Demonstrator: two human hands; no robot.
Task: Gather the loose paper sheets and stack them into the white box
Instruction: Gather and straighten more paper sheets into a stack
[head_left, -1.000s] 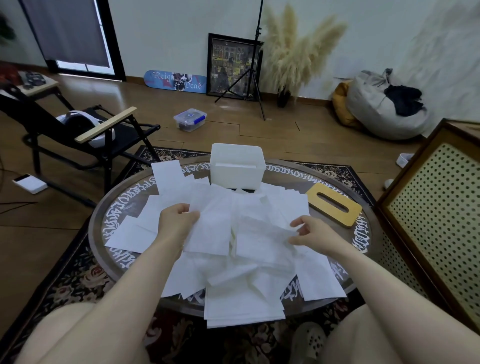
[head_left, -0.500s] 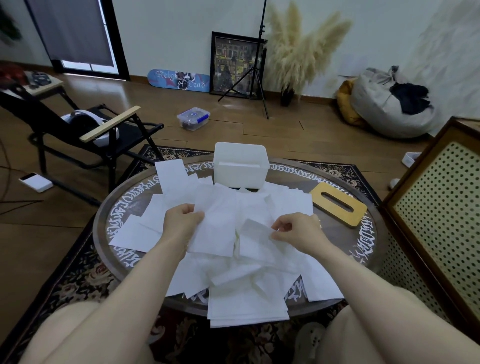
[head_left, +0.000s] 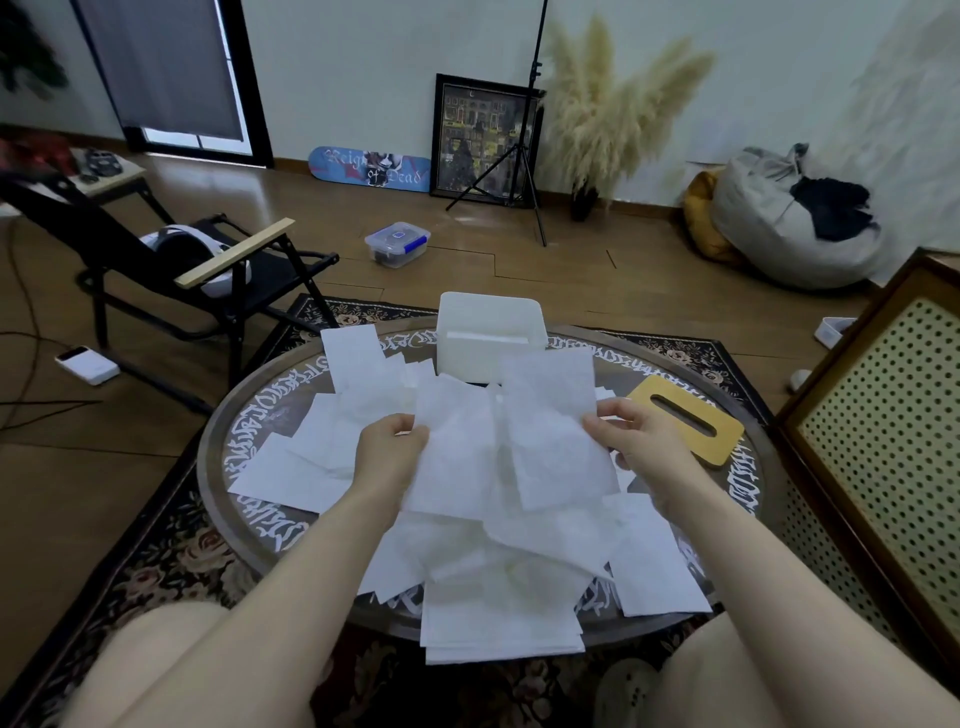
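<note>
The left hand (head_left: 389, 452) has its fingers (head_left: 410, 428) curled onto the left edge of a raised paper sheet (head_left: 457, 447), pinching it with the thumb on the near face. The right hand (head_left: 636, 441) pinches the right edge of a second raised sheet (head_left: 550, 421), its fingers (head_left: 618, 410) bent around the paper's margin. The two held sheets overlap in the middle and stand tilted up above the pile, the right one rising high enough to cover part of the front of the white box (head_left: 488, 332).

Under the hands, the loose paper sheets (head_left: 498, 561) lie scattered and overlapping across the round table (head_left: 218, 467), some reaching the left side, one sticking out toward the far left near the box, and a thick bunch hanging over the near edge. The white box stands upright at the far edge of the table, open at the top, just behind the pile. To its right, on the table and near the right hand, lies a flat wooden lid with a slot (head_left: 685, 421).

The table stands on a dark floral rug (head_left: 171, 561). On the wooden floor beyond are a black folding chair (head_left: 208, 270) at the left, a clear plastic container with blue clips (head_left: 397, 244), a framed picture (head_left: 483, 140) leaning on the wall, a tripod stand (head_left: 524, 156), pampas grass (head_left: 602, 114) and a grey beanbag (head_left: 789, 223). A perforated panel in a wooden frame (head_left: 883, 441) stands at the right.
</note>
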